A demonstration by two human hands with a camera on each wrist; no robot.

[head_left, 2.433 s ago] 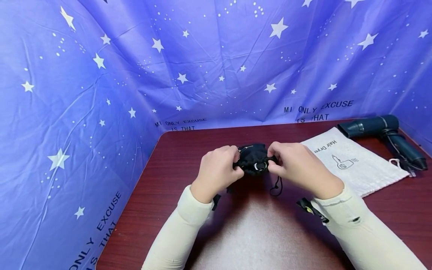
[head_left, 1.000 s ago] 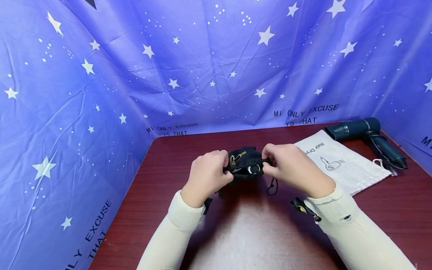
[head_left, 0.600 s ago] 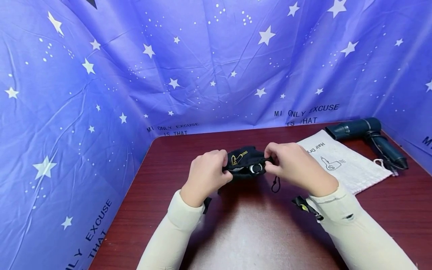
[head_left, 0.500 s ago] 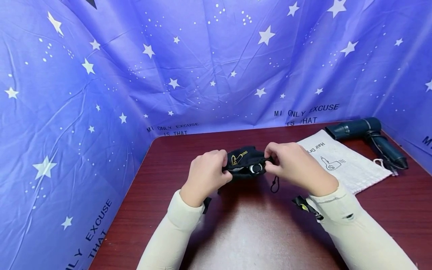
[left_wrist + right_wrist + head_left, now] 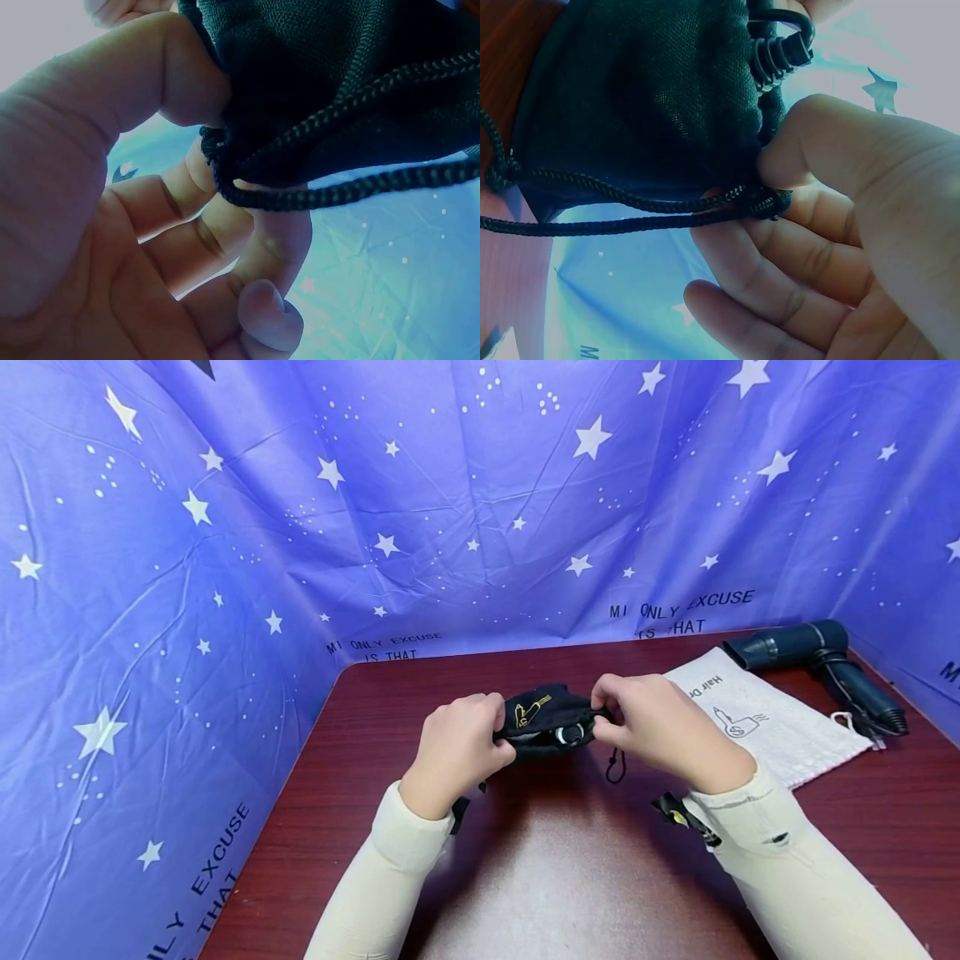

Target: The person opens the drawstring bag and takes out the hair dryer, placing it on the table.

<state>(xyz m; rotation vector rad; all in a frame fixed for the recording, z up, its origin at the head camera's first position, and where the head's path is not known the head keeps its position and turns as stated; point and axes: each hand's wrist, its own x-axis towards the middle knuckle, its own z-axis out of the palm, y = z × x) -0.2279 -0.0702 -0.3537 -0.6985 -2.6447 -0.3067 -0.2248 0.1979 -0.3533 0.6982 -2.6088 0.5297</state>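
A black drawstring bag with a yellow hair dryer emblem is held over the middle of the table, its mouth parted towards me. My left hand pinches the left side of the mouth between thumb and fingers. The right side of the rim is pinched by my right hand. In the right wrist view, a dark ribbed cord end with a looping cable pokes out of the mouth; the rest of what lies inside is hidden. A black drawstring dangles below the right hand, and more cord crosses the left wrist view.
On the right, a white cloth bag printed "Hair Dryer" lies flat on the dark red table. Behind it lies a dark green hair dryer with its cord by the handle. A blue star-patterned curtain stands along the table's far edge.
Since the earliest frame, the black bag's mouth has parted wider and its yellow emblem has come into view. The right hand has edged slightly to the right. The head view has shifted.
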